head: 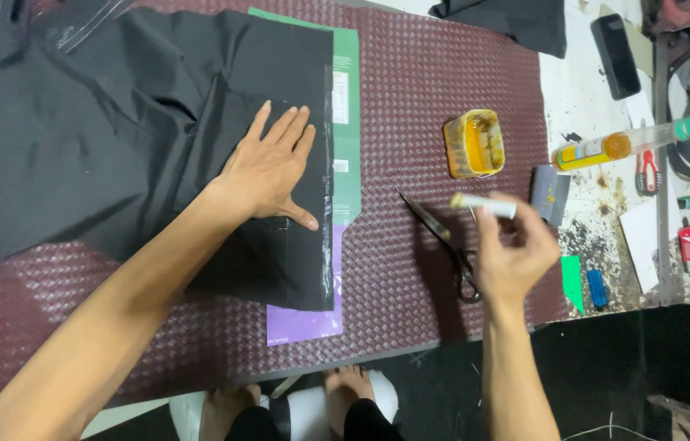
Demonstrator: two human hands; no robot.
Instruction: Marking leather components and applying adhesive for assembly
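My left hand point(270, 167) lies flat, fingers spread, on a large black fabric piece point(100, 122) spread over the maroon woven mat point(426, 90). Under the fabric's right edge lies a green and purple card sheet point(345, 106). My right hand point(508, 253) is raised above the mat and holds a small white brush with a yellowish glue-covered tip point(483, 203). Black scissors point(443, 241) lie on the mat just left of and beneath that hand. An open jar of yellow glue point(474, 144) stands on the mat beyond the brush.
On the white stained worktop to the right lie a bottle of yellow liquid with a green cap point(630, 143), a dark phone point(615, 55), a small grey block point(550, 194), green and blue bits point(583, 284). More black cloth point(516, 20) lies at the top. My feet point(296, 404) show below the table edge.
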